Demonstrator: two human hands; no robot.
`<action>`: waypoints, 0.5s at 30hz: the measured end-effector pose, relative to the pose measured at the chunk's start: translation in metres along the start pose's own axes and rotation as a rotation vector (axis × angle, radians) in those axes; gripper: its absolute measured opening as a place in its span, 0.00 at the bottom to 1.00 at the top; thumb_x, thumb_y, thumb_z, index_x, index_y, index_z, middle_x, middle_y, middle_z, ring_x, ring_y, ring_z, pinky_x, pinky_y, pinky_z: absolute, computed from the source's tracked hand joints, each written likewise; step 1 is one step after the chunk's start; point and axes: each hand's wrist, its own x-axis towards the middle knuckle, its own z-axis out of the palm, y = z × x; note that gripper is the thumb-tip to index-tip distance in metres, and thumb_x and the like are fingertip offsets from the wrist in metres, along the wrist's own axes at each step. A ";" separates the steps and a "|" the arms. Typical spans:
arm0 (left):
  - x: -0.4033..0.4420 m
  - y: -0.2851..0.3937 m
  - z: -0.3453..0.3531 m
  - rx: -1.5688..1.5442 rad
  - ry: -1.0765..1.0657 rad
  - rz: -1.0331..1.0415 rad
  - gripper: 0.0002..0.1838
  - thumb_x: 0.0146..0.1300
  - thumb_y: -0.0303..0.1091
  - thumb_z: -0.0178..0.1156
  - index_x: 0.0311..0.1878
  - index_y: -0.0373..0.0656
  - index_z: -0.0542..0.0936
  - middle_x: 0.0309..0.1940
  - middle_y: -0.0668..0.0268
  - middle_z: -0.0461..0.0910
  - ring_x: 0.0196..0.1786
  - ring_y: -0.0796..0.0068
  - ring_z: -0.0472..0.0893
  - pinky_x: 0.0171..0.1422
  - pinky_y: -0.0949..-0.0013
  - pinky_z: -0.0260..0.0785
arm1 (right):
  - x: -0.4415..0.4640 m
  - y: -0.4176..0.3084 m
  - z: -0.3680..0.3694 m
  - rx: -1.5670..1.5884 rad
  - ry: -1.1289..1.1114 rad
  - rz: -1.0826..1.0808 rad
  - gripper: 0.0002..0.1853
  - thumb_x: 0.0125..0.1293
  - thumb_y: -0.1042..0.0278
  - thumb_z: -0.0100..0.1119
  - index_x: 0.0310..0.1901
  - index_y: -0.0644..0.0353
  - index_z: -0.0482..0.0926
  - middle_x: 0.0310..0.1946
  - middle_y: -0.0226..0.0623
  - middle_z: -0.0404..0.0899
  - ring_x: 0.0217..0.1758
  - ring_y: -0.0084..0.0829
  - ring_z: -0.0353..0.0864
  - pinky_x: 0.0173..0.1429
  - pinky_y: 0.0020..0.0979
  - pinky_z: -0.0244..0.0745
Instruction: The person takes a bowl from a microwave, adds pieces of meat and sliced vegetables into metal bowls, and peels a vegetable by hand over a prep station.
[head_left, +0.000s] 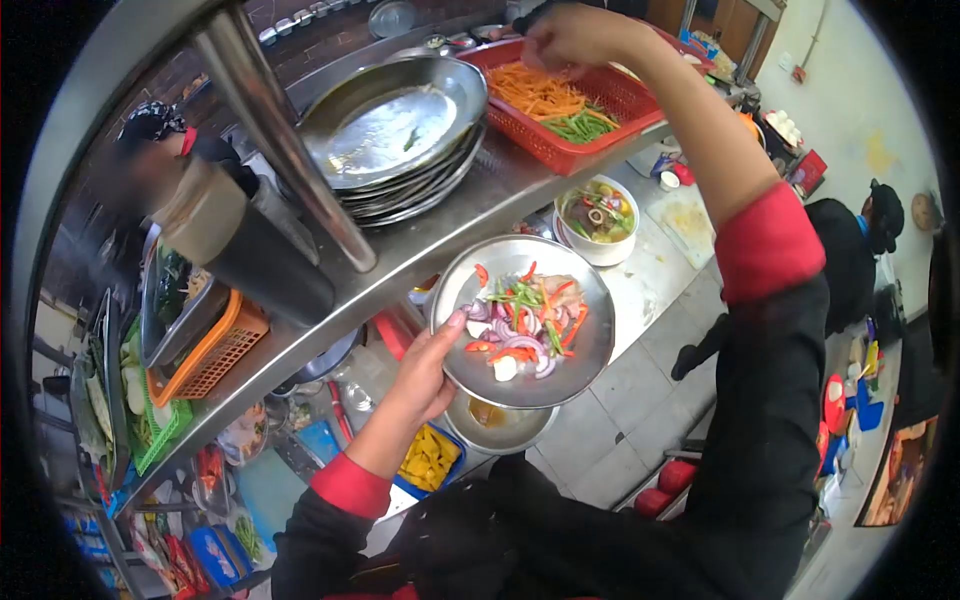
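Note:
My left hand (425, 372) grips the rim of a round metal plate (590, 345), thumb on top and fingers underneath. On the plate lie sliced purple onion (540, 362), red and green pepper strips, pale garlic-like pieces and some pinkish pieces. My right hand (578, 40) is raised over the far left end of a red plastic basket (580, 155), fingers curled and closed. What they hold, if anything, I cannot make out; a dark object shows beside them. Shredded carrot (530, 92) and cut green beans (580, 126) fill the basket below.
A stack of metal plates (390, 120) stands on the steel shelf (420, 240), near a post (285, 130). Below are a soup bowl (598, 210), a metal bowl (500, 432) and a tray of yellow pieces (432, 458). Two other people (850, 250) are nearby.

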 end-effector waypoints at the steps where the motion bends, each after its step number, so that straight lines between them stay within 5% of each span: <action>1: -0.003 -0.002 -0.001 0.058 0.051 0.021 0.24 0.75 0.43 0.52 0.67 0.37 0.67 0.59 0.55 0.76 0.59 0.62 0.80 0.65 0.58 0.74 | 0.029 0.020 0.011 0.090 -0.071 0.202 0.16 0.64 0.63 0.61 0.53 0.53 0.82 0.38 0.35 0.86 0.36 0.38 0.85 0.33 0.35 0.83; 7: -0.062 -0.010 -0.034 0.176 0.223 0.059 0.31 0.73 0.47 0.53 0.69 0.32 0.64 0.62 0.48 0.73 0.61 0.54 0.78 0.66 0.51 0.72 | 0.110 0.058 0.062 -0.062 -0.215 0.248 0.17 0.62 0.66 0.64 0.53 0.56 0.83 0.41 0.38 0.86 0.34 0.37 0.86 0.32 0.36 0.84; 15: -0.090 -0.025 -0.033 0.207 0.366 0.083 0.34 0.72 0.50 0.54 0.69 0.32 0.63 0.63 0.47 0.73 0.61 0.53 0.79 0.66 0.50 0.73 | 0.128 0.086 0.030 -0.155 -0.178 0.209 0.18 0.58 0.69 0.68 0.51 0.61 0.83 0.43 0.41 0.87 0.32 0.35 0.87 0.31 0.36 0.86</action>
